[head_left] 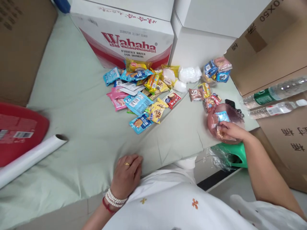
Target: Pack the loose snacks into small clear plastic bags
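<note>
My left hand [128, 174] rests on the near edge of the cloth-covered table, its fingers curled in and nothing visible in them. At the right, my right hand [231, 130] reaches into a pinkish see-through ribbed bowl [212, 119]. Its fingers are closed on a small clear-and-brown snack packet [222, 130], partly hidden by the hand. A light-blue packet [222, 116] lies in the bowl just beyond the fingertips. Behind the bowl are a red packet [216, 98], a brown packet [195, 95] and a yellow packet [205, 90].
A pile of mixed snack packets [137, 100] lies mid-table before a Wahaha carton [129, 41]. Another container of packets [217, 71] stands back right. Two plastic bottles [275, 92] lie by the right-hand cardboard box [275, 48]. A red jug [19, 134] and white roll [33, 158] are left.
</note>
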A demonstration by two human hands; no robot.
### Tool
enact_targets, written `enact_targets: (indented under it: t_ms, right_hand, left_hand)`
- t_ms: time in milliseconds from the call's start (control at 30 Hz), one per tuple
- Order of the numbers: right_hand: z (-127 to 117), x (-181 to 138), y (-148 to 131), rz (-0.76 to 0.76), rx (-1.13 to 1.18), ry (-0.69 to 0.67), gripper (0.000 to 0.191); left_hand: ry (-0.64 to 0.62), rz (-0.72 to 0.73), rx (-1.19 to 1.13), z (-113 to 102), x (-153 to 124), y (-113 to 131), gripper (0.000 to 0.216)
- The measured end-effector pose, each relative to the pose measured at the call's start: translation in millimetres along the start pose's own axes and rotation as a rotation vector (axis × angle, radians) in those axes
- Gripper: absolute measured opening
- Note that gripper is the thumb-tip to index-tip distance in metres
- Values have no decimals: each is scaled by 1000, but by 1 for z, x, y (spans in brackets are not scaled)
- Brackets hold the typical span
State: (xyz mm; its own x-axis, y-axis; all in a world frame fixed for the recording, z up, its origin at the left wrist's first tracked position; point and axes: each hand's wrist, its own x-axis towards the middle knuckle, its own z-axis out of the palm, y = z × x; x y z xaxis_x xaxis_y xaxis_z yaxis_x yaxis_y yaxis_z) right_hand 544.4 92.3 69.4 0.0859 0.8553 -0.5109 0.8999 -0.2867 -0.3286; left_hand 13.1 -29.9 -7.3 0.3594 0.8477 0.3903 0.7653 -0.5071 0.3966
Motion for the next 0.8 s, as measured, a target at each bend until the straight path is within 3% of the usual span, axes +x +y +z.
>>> enact_targets:
  t_ms: [100,200,267,333,400,567,667,800]
  right_hand:
    - [12,5,7,-180,-211,242,26]
    - [-9,-6,4,-168,-344,249,16]
    - [-37,-10,-13,-86,-307,237,19]
    - [-64,-3,-42,-38,-211,350,29]
    - [-80,21,-77,-115,-196,431,37]
    - [-70,125,-138,-405,-436,296,53]
    - [-61,175,-149,-355,-590,98,60]
    - [-62,200,-158,-294,-715,-66,53]
  left_hand:
    - [13,-4,15,0,0,1,21]
    - [23,-5,21,1,0,2,22]
    - [18,-3,25,1,0,2,21]
    - [16,-1,37,2,0,2,20]
    - [18,-1,50,2,0,2,20]
    - [23,-3,65,3,-1,3,22]
    - [30,-8,66,3,-2,4,23]
    - [26,-25,75,4,-2,5,21]
